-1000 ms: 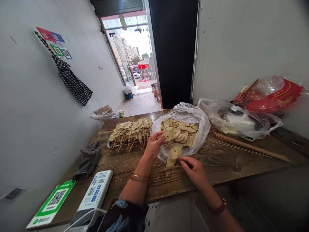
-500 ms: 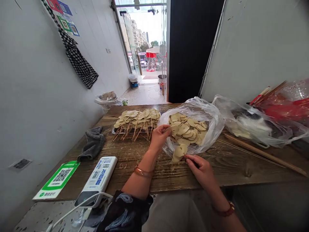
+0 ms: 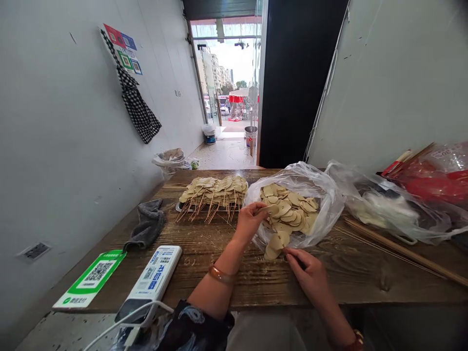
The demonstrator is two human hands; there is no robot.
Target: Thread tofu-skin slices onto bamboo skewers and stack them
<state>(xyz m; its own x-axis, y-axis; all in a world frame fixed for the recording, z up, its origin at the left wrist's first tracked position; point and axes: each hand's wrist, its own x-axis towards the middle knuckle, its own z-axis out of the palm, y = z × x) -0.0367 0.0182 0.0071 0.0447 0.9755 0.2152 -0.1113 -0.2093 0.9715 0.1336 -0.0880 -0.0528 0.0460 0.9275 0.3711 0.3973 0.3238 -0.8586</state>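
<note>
Our left fingers (image 3: 260, 208) pinch a slice (image 3: 271, 210), our right fingers (image 3: 291, 253) a skewer of slices (image 3: 279, 241); just beyond them on the wooden surface (image 3: 204, 239) sits a bag (image 3: 331, 197), a doorway (image 3: 234, 97) farther off.

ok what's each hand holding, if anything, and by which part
Left hand: a thin pale slice, by its edge. Right hand: a skewer threaded with slices, just beside them.
</note>
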